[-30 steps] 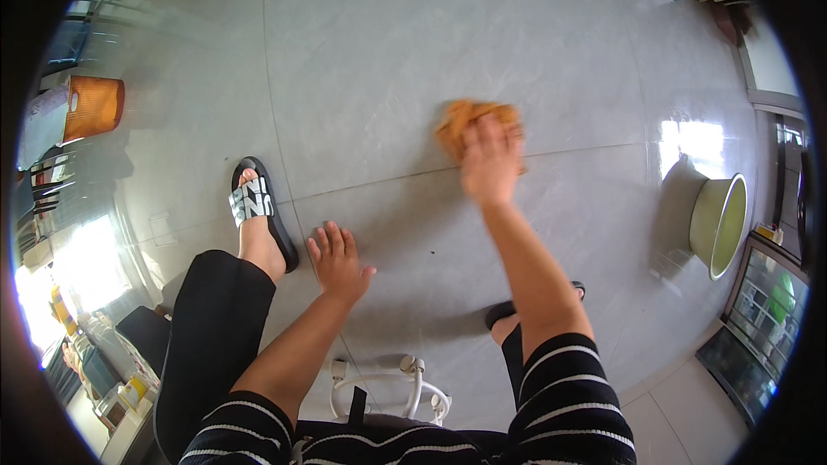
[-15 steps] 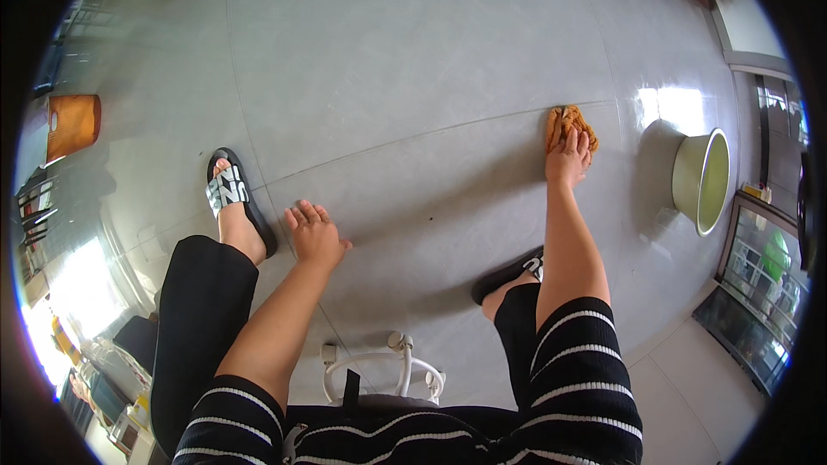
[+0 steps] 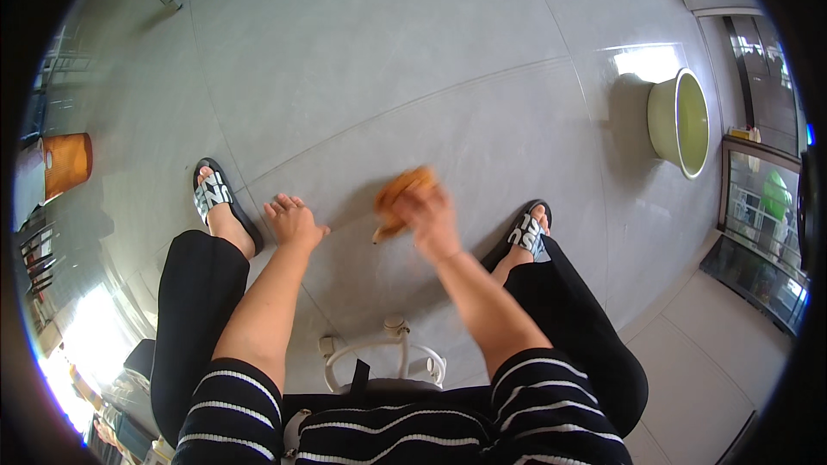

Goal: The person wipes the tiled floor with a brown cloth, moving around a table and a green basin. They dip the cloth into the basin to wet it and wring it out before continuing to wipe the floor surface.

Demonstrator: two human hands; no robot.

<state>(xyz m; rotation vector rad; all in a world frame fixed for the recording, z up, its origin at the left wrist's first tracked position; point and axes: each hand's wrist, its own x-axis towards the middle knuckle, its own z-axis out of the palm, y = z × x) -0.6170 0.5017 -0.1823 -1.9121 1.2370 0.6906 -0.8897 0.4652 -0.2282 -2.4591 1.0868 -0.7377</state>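
Note:
An orange-brown cloth (image 3: 403, 192) lies bunched under my right hand (image 3: 428, 220) on the grey tiled floor (image 3: 482, 138), between my two feet. The right fingers press on the cloth, and motion blurs them. A small dark speck shows beside the cloth's near edge. My left hand (image 3: 294, 221) holds nothing; its fingers are apart, over the floor just right of my left slide sandal (image 3: 226, 202). My right sandal (image 3: 527, 231) stands to the right of the cloth.
A pale green basin (image 3: 668, 125) stands at the right, near a glass-fronted cabinet (image 3: 762, 194). On the left is an orange bin (image 3: 69, 164). A white stool base with casters (image 3: 396, 327) sits beneath me. A metal leg (image 3: 168, 0) stands at the far left.
My right hand has swept the cloth leftward and nearer, from beside the basin to between my feet. The left hand has shifted slightly left. The whole view has turned a little.

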